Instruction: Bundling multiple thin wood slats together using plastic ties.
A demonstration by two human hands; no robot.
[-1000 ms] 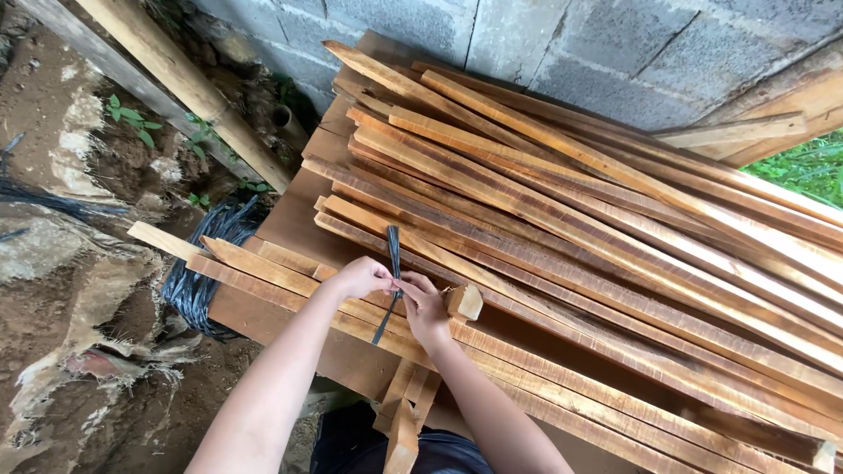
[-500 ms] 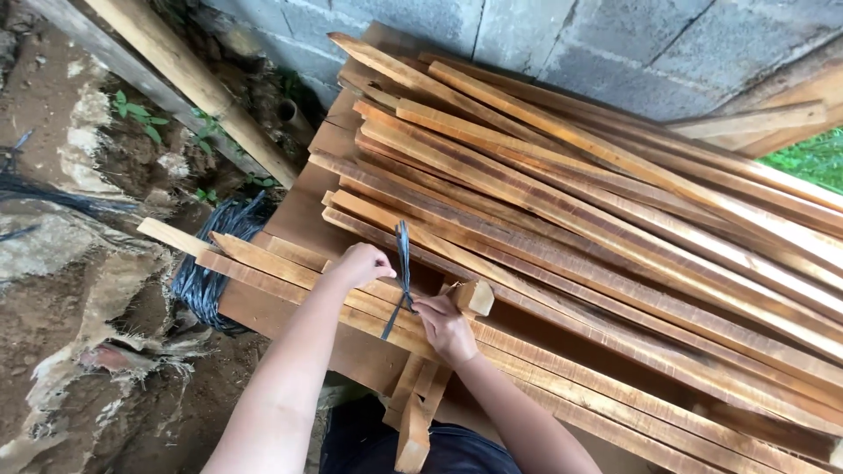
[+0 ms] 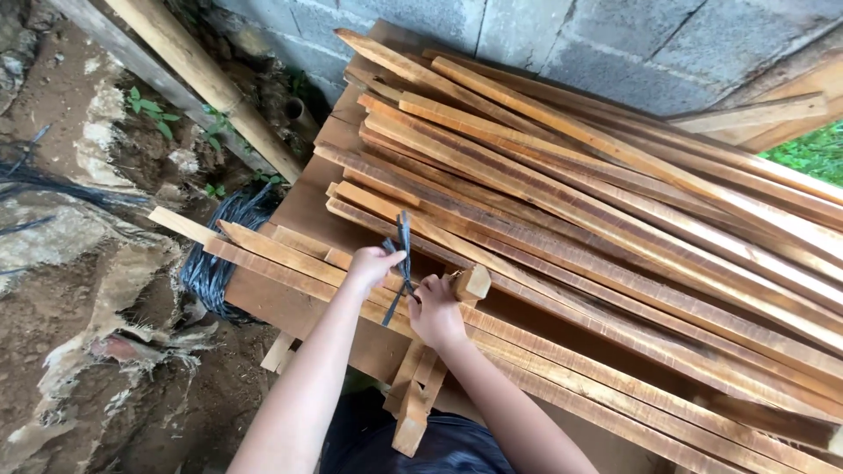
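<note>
Against a grey block wall [image 3: 562, 35], a workbench [image 3: 299, 211] is carrying a heap of long wooden slats [image 3: 615, 202] running from 10 o'clock to 4 o'clock. The left hand [image 3: 373, 266] and right hand [image 3: 435, 307] are both pinching 1 dark plastic strap [image 3: 402, 254], which is crossing the 2 front slats [image 3: 281, 259] toward 12 o'clock; the left hand is gripping higher.
</note>
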